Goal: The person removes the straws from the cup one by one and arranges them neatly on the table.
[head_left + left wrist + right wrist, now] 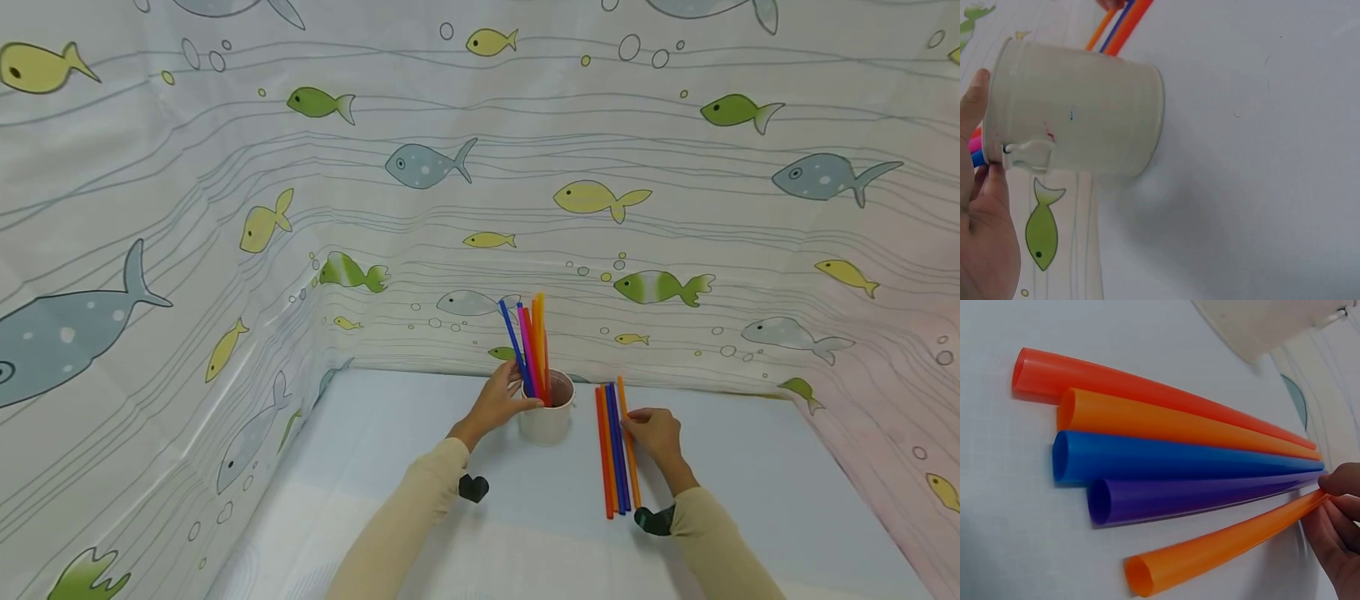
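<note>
A white cup [543,427] with a small side lug stands on the table, holding several straws: blue [512,335], pink, red and orange [539,333], leaning to its left side. My left hand [497,402] grips the cup's rim at the left, thumb to the front and other fingers partly hidden behind the straws. Right of the cup, my right hand [657,433] pinches an orange straw [1210,550] near its far end. Beside it lie a red straw [1147,394], another orange straw [1141,419], a blue straw [1179,457] and a purple-blue straw [1191,497], roughly parallel.
The pale table [750,483] runs back to a fish-patterned curtain [420,225], which also hangs along the left and right sides. A dark heart-shaped patch [473,488] shows at the left wrist, and another dark patch [655,522] at the right wrist.
</note>
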`<state>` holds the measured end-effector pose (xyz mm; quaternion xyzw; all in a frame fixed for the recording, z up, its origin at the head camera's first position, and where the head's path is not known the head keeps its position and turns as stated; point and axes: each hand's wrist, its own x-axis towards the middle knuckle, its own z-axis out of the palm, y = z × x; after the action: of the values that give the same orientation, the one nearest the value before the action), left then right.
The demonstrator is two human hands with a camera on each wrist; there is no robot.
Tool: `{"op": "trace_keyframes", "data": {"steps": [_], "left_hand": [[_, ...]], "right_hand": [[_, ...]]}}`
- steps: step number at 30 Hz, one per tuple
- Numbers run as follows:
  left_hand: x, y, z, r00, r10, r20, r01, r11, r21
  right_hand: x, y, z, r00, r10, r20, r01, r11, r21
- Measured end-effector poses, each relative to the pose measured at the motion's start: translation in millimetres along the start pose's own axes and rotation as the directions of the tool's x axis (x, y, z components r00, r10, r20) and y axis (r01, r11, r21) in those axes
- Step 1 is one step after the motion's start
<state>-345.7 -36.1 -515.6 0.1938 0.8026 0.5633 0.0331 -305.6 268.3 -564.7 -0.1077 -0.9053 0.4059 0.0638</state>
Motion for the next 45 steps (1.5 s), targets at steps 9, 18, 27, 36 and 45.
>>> {"op": "trace_keyframes", "data": {"steps": [9,18,27,36,45], "left_hand": [[2.7,2.7,0.5,1.0,0.0,-0.002,0.0,1.0,0.004],[3.9,2.7,1.0,1.0,-0.013,-0.001,0.013,1.0,0.016],[2.9,2.2,1.1,1.0,-0.016,-0.003,0.016,1.0,0.027],[1.0,1.9,0.2,1.0,-0.021,-0.013,0.022,0.999,0.026],[-0.7,1.5,0.0,1.0,-0.011,-0.007,0.011,1.0,0.027]], "right_hand": [[1.4,-2,-1,1.0,-0.014,-0.002,0.014,1.0,-0.003],[-0.6,-1,-1,1.0,-0.006,0.002,0.006,1.0,0.005],[0.2,-2,-1,1.0,-0.011,-0.025,0.011,1.0,0.018],[12.5,-28,-8,0.984,-0.131,-0.117,0.133,0.991,0.011],[18.7,-82,-11,0.951,-0.279,-0.137,0.292,0.953,0.086]]}}
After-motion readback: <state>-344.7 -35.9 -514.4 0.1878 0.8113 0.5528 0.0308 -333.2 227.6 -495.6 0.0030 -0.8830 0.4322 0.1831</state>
